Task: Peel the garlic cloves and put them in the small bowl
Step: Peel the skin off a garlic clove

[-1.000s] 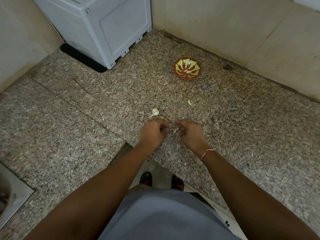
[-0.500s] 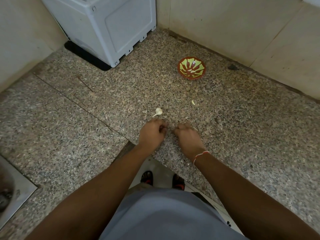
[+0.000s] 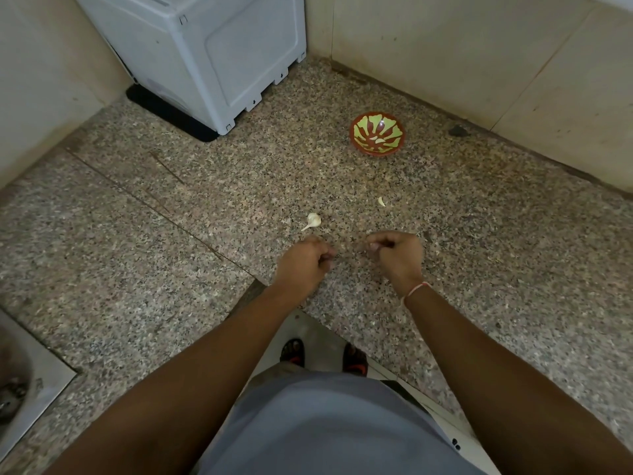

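Small bowl (image 3: 377, 133) on speckled granite counter (image 3: 479, 255), near back wall, well apart from both hands. Red-brown outside, green and red-brown pattern inside; a few pale peeled cloves (image 3: 379, 140) lying at its bottom. Garlic piece (image 3: 313, 220) with thin stem tip on bare counter just beyond left hand (image 3: 303, 265), not touching it. Loose pale clove or bit of skin (image 3: 381, 201) farther right, between right hand (image 3: 397, 257) and bowl; cannot tell which. Left hand low over counter, fingers curled tight toward thumb; whether pinching anything, cannot tell, too small and blurred. Right hand likewise curled, fingertips bunched against thumb, contents hidden; thin thread band (image 3: 416, 290) at wrist. Hands apart, with bare stone between them. Grey-white plastic appliance (image 3: 209, 49) in far left corner on dark mat (image 3: 164, 109). Steel sink (image 3: 24, 382) cut into counter at lower left, dark drain partly visible, contents unclear. Below counter edge, sandalled feet (image 3: 323, 354) on pale floor.
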